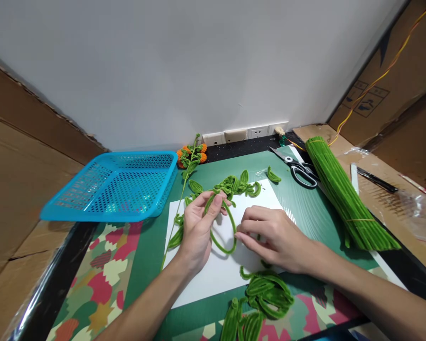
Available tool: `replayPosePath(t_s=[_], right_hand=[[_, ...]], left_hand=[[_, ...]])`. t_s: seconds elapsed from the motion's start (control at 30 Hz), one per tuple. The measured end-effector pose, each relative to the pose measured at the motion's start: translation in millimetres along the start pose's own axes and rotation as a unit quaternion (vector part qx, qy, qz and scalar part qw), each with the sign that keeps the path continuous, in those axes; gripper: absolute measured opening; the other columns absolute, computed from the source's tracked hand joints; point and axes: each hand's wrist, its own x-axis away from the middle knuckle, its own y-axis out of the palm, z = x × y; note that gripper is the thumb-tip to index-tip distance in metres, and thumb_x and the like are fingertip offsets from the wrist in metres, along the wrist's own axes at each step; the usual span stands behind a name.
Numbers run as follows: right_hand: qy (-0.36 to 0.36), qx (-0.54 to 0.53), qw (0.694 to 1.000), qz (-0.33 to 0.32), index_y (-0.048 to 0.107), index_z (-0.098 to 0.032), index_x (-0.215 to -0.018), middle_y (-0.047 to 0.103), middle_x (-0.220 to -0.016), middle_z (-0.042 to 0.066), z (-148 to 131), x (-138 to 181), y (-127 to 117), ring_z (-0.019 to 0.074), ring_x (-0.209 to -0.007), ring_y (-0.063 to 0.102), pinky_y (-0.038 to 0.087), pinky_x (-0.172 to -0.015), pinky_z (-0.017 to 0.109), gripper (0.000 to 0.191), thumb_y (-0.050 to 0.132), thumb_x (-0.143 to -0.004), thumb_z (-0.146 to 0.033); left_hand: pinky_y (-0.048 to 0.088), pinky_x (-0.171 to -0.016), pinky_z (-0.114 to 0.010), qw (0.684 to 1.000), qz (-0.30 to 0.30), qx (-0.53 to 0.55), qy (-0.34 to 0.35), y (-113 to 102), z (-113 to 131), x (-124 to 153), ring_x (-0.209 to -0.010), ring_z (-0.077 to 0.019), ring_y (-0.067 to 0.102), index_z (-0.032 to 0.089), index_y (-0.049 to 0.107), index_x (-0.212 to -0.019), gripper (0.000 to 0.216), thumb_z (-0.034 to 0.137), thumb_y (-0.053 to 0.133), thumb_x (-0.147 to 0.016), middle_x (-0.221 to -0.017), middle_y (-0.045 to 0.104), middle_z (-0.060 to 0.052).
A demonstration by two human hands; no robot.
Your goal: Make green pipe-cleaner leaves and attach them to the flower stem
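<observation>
A: ok so where's the fuzzy green loop [226, 252] at?

B: Over the white sheet [190, 291], between the hands. Left hand [198, 227] has the top pinched between thumb and fingers. Right hand [271, 232] has its fingertips bunched by the loop's side, honestly can't tell if they're gripping it.

A: What could go wrong?

B: My guess: if the left pinch slackens, it springs open and loses its shape. Pull too hard from the right and it'd probably kink or go lopsided.

A: Anything in the way?

B: Yeah, leaf pieces [237, 183] are bunched just past the left hand, so the loop could snag there. Nearer the person there's a green pile [270, 291] the right forearm might brush. Scissors [301, 173] and the big green bundle [344, 199] sit off to the right, blue basket [106, 218] to the left, all clear of the hands on that surface [147, 246].
</observation>
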Motion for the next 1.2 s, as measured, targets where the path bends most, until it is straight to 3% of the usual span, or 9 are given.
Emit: replayPosePath(t_s=[0.1, 0.2, 0.3, 0.4, 0.5, 0.63, 0.83, 1.03, 1.2], right_hand=[[-0.021, 0.033, 0.999, 0.006, 0.070, -0.019, -0.089, 0.064, -0.088, 0.005, 3, 1, 1, 0.0173, -0.076, 0.057, 0.039, -0.063, 0.030, 0.030, 0.052, -0.111, -0.029], [-0.008, 0.011, 0.999, 0.052, 0.068, -0.019, -0.088, 0.064, -0.081, 0.004, 4, 1, -2, 0.0164, -0.071, 0.056, 0.040, -0.062, 0.030, 0.030, 0.053, -0.111, -0.030], [0.056, -0.060, 0.991, 0.108, 0.067, -0.020, -0.091, 0.065, -0.078, 0.002, 3, 1, -4, 0.0147, -0.066, 0.057, 0.044, -0.061, 0.029, 0.024, 0.057, -0.109, -0.031], [0.135, -0.141, 0.971, 0.138, 0.069, -0.022, -0.104, 0.069, -0.081, 0.001, 3, -1, -4, 0.0153, -0.067, 0.061, 0.047, -0.058, 0.027, 0.014, 0.063, -0.106, -0.034], [0.174, -0.211, 0.951, 0.147, 0.069, -0.022, -0.120, 0.074, -0.089, 0.002, 6, -2, -2, 0.0160, -0.071, 0.068, 0.050, -0.056, 0.025, 0.020, 0.066, -0.103, -0.032], [0.140, -0.221, 0.954, 0.147, 0.073, -0.021, -0.118, 0.078, -0.100, 0.005, 12, -2, -2, 0.0155, -0.078, 0.071, 0.055, -0.061, 0.024, 0.017, 0.067, -0.103, -0.025], [0.005, -0.105, 0.984, 0.142, 0.076, -0.020, -0.114, 0.077, -0.097, 0.006, 20, 0, -6, 0.0187, -0.085, 0.071, 0.057, -0.074, 0.032, 0.018, 0.062, -0.105, -0.014], [-0.020, -0.078, 0.977, 0.198, 0.075, -0.019, -0.107, 0.079, -0.096, 0.006, 21, 0, -6, 0.0192, -0.085, 0.073, 0.057, -0.073, 0.032, 0.015, 0.064, -0.102, -0.009], [0.002, -0.080, 0.974, 0.211, 0.075, -0.020, -0.102, 0.078, -0.092, 0.006, 18, 1, -6, 0.0181, -0.080, 0.072, 0.057, -0.064, 0.029, 0.012, 0.066, -0.102, -0.012]], left_hand=[[0.057, -0.070, -0.021, 1.000, -0.023, 0.005, -0.020, 3, -1, 3, -0.075, -0.0134, 0.070, 0.019, 0.065, -0.094, 0.027, 0.039, 0.083, -0.092, -0.083, 0.073, -0.001], [0.055, -0.061, -0.021, 0.998, -0.051, 0.002, -0.035, 3, -3, 6, -0.062, -0.0130, 0.067, 0.023, 0.058, -0.101, 0.024, 0.038, 0.077, -0.098, -0.071, 0.069, 0.004], [0.051, -0.051, -0.020, 0.993, -0.104, -0.036, -0.032, 1, -6, 8, -0.049, -0.0111, 0.060, 0.024, 0.056, -0.104, 0.022, 0.039, 0.073, -0.100, -0.064, 0.064, 0.007], [0.050, -0.049, -0.020, 0.985, -0.147, -0.089, -0.036, 1, -10, 11, -0.047, -0.0102, 0.059, 0.022, 0.060, -0.105, 0.020, 0.040, 0.070, -0.102, -0.062, 0.061, 0.007], [0.047, -0.048, -0.018, 0.975, -0.182, -0.118, -0.050, 1, -11, 15, -0.047, -0.0083, 0.056, 0.020, 0.063, -0.104, 0.022, 0.042, 0.066, -0.105, -0.062, 0.058, 0.007], [0.039, -0.044, -0.016, 0.964, -0.216, -0.137, -0.073, -1, -10, 15, -0.046, -0.0059, 0.050, 0.018, 0.063, -0.095, 0.032, 0.047, 0.059, -0.108, -0.063, 0.057, 0.005], [0.037, -0.044, -0.015, 0.955, -0.245, -0.143, -0.092, -5, -10, 14, -0.047, -0.0058, 0.048, 0.018, 0.061, -0.098, 0.036, 0.052, 0.055, -0.109, -0.063, 0.056, 0.006], [0.030, -0.043, -0.016, 0.958, -0.242, -0.130, -0.085, -1, -6, 12, -0.047, -0.0057, 0.047, 0.014, 0.065, -0.095, 0.045, 0.053, 0.048, -0.111, -0.062, 0.058, 0.003], [0.029, -0.042, -0.016, 0.966, -0.213, -0.101, -0.106, -2, -10, 13, -0.043, -0.0059, 0.038, 0.016, 0.060, -0.087, 0.046, 0.056, 0.051, -0.109, -0.054, 0.049, 0.007]])
